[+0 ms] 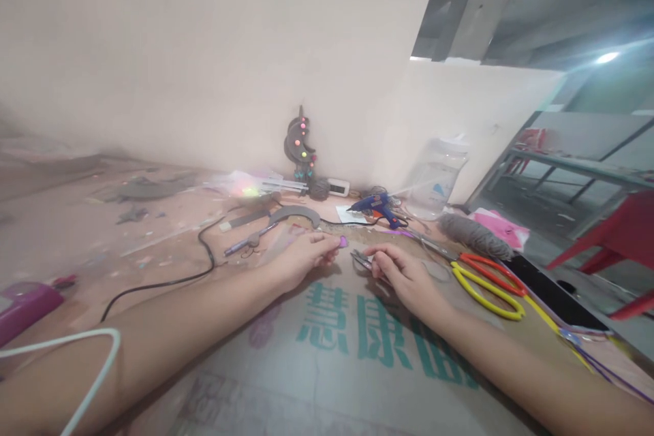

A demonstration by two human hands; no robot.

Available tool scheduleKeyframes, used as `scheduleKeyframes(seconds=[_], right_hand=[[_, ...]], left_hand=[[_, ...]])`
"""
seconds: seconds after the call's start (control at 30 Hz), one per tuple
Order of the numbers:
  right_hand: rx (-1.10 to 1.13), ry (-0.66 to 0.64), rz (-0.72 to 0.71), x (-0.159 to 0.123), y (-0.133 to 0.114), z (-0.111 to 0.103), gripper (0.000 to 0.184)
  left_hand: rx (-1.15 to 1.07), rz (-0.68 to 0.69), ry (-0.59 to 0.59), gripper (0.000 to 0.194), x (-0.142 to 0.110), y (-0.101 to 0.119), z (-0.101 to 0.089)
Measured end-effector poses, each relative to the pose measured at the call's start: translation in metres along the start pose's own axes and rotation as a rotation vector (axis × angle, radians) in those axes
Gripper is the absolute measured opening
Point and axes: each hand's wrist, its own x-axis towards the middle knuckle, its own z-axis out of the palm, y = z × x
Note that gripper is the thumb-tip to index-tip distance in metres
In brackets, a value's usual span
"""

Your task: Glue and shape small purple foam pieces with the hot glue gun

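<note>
Between the thumb and fingers of my left hand (309,259) is a small purple piece (343,242), pinched at its edge. My right hand (401,271) is closed around small metal scissors (360,259), whose blade tips point left toward the purple piece without touching it. Most of their handle is hidden in my fingers. Both hands are just above a cardboard sheet (317,381) printed with green characters. A blue glue gun (375,206) lies beyond my right hand, and a grey curved strip (296,213) beyond my left.
Large scissors (490,279) with red and yellow handles lie at right, beside a phone (556,293) and a grey yarn roll (475,235). A clear plastic jar (439,174) and a dark moon ornament (299,143) stand by the back board. A black cable (168,281) crosses the left side.
</note>
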Motion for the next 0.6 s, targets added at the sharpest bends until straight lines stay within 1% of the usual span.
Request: scheduleKeyframes(seconds=[0.13, 0.27, 0.33, 0.4, 0.5, 0.57, 0.6], right_hand=[[-0.107, -0.011, -0.026, -0.001, -0.005, -0.001, 0.036], [-0.230, 0.006, -0.082, 0.000, -0.003, -0.011, 0.033], [-0.290, 0.046, -0.105, 0.003, 0.002, -0.020, 0.031], [-0.343, 0.097, -0.100, 0.008, 0.009, -0.031, 0.029], [-0.405, 0.174, -0.101, 0.019, 0.024, -0.050, 0.027], [-0.385, 0.241, -0.101, 0.027, 0.035, -0.062, 0.028], [-0.358, 0.242, -0.083, 0.031, 0.041, -0.068, 0.031]], left_hand=[[0.001, -0.011, -0.006, 0.037, -0.002, 0.001, 0.001], [0.162, -0.008, -0.024, 0.033, -0.008, 0.002, 0.004], [0.232, -0.010, -0.043, 0.032, -0.010, 0.001, 0.006], [0.248, -0.018, -0.077, 0.032, -0.011, -0.002, 0.007], [0.278, -0.007, -0.071, 0.032, -0.010, -0.004, 0.008], [0.290, -0.007, -0.064, 0.031, -0.009, -0.006, 0.008], [0.290, -0.009, -0.065, 0.031, -0.008, -0.008, 0.007]])
